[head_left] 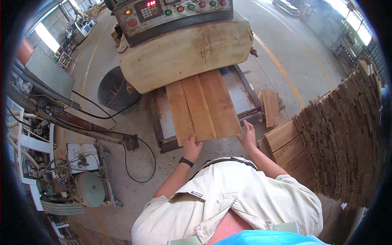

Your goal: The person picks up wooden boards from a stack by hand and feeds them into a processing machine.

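Observation:
Three brown wooden boards (199,107) lie side by side on the metal bed (164,118) of a machine. Their far ends run under its cream-coloured hood (188,53). My left hand (191,149), with a dark band on its wrist, is at the near ends of the left and middle boards, fingertips touching the wood and spread. Just off the near corner of the right board is my right hand (247,138), its fingers apart and holding nothing.
A control panel (175,14) with coloured buttons tops the machine. To my right rises a large stack of boards (339,139); a loose board piece (269,108) lies by the bed. A dark bin (118,90), a black cable (153,163) and pipework are to my left.

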`<act>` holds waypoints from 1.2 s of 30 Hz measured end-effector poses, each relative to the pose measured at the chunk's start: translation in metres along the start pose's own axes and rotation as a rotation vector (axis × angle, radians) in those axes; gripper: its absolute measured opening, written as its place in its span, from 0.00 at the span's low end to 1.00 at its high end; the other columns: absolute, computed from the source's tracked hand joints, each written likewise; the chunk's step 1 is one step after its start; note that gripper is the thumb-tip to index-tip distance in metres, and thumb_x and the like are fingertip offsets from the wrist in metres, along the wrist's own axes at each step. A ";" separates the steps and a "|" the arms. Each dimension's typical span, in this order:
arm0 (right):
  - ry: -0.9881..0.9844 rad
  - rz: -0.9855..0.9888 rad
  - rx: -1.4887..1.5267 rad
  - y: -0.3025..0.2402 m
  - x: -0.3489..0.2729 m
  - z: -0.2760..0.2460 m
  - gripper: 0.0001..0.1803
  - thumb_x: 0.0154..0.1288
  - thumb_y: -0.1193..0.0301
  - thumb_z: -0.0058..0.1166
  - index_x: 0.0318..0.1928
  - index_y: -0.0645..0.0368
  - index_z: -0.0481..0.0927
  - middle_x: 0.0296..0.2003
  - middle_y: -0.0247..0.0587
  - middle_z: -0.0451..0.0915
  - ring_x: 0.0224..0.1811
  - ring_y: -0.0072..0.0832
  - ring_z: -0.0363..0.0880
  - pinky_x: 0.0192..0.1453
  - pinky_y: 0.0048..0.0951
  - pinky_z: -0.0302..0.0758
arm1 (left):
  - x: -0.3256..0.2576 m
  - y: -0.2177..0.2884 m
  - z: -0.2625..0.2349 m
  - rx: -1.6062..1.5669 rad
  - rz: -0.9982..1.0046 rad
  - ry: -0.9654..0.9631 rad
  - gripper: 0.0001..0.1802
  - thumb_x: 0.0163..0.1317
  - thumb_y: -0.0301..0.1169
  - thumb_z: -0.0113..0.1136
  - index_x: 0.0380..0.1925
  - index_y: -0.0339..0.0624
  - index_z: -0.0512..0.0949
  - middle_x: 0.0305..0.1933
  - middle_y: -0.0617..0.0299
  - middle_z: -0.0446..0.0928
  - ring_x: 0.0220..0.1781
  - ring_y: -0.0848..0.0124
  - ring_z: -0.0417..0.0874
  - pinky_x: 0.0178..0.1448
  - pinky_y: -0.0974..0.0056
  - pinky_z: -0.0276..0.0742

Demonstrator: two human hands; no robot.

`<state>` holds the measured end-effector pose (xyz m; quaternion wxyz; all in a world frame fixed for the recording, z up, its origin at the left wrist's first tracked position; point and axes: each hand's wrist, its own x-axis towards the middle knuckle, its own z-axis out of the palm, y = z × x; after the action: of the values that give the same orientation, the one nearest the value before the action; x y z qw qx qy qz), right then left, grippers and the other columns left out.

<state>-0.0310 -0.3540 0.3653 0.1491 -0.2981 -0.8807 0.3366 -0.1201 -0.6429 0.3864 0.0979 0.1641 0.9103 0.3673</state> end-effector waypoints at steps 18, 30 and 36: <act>-0.475 -0.586 -0.515 -0.014 0.096 0.017 0.38 0.53 0.64 0.62 0.66 0.50 0.65 0.69 0.44 0.56 0.70 0.45 0.58 0.67 0.42 0.62 | 0.064 0.003 0.034 0.615 -0.073 -0.012 0.26 0.60 0.31 0.55 0.61 0.58 0.69 0.69 0.55 0.60 0.69 0.45 0.59 0.69 0.42 0.59; -0.450 -0.511 -0.517 -0.052 0.193 0.071 0.31 0.52 0.69 0.60 0.60 0.52 0.72 0.69 0.42 0.58 0.68 0.46 0.59 0.65 0.46 0.64 | 0.173 -0.018 0.010 0.637 0.005 0.022 0.26 0.60 0.30 0.51 0.61 0.53 0.70 0.67 0.50 0.61 0.65 0.43 0.63 0.65 0.44 0.66; -0.439 -0.487 -0.542 -0.070 0.231 0.092 0.27 0.56 0.71 0.55 0.58 0.53 0.73 0.68 0.43 0.60 0.69 0.48 0.59 0.66 0.46 0.63 | 0.209 -0.013 -0.006 0.675 -0.023 -0.022 0.31 0.56 0.32 0.61 0.62 0.55 0.68 0.68 0.51 0.61 0.66 0.45 0.64 0.65 0.49 0.67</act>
<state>-0.2833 -0.2974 0.3603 -0.0507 -0.0307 -0.9929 0.1032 -0.3181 -0.5780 0.3695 0.0521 0.1808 0.9812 0.0424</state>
